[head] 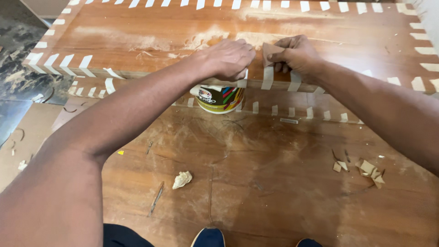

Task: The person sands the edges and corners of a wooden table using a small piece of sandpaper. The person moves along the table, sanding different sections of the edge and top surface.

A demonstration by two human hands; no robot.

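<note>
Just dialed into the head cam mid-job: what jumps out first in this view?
Both hands meet at the near edge of a wooden panel ringed with pale tape strips: the right hand pinches a small brown piece of sandpaper, the left hand beside it. Directly below sits a small tub with a colourful label, and a crumpled wad lies on the floor.

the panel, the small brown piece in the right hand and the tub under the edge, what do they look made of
The panel looks like reddish wood with visible grain and a slight sheen, dusted pale where it seems sanded. The small brown piece pinched in the right hand is thin and folded, probably sandpaper or card. The tub looks like smooth white plastic with a glossy coloured label.
</note>
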